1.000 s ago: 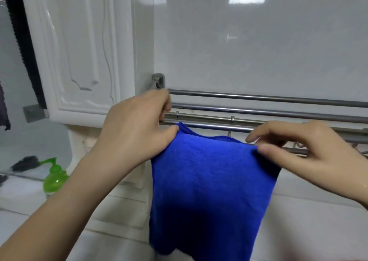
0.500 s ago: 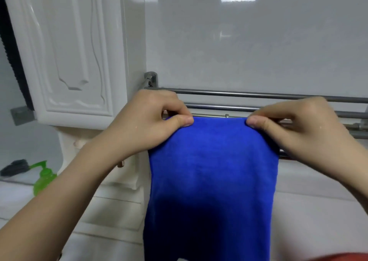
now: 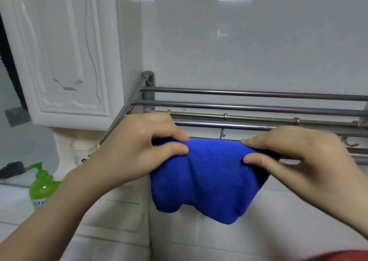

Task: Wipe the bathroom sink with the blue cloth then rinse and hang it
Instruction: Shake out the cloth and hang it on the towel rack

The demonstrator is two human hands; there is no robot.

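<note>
The blue cloth (image 3: 207,179) is draped over the front bar of a steel towel rack (image 3: 249,108) fixed to the white tiled wall. Its front flap hangs short, ending in a wavy lower edge. My left hand (image 3: 139,149) pinches the cloth's top left corner between thumb and fingers at the bar. At the top right corner, my right hand (image 3: 294,157) pinches the cloth the same way. The part of the cloth behind the bar is hidden.
A white cabinet door (image 3: 59,61) hangs at the upper left. Below it stand a green pump bottle (image 3: 42,187) and a white cup (image 3: 83,153) on a ledge. Small hooks (image 3: 223,134) hang under the rack. A dark brush (image 3: 12,169) lies at far left.
The front flap of the cloth has become much shorter as it was drawn over the bar. Both hands stay pinched on the top corners. The view has tilted slightly up and closer.
</note>
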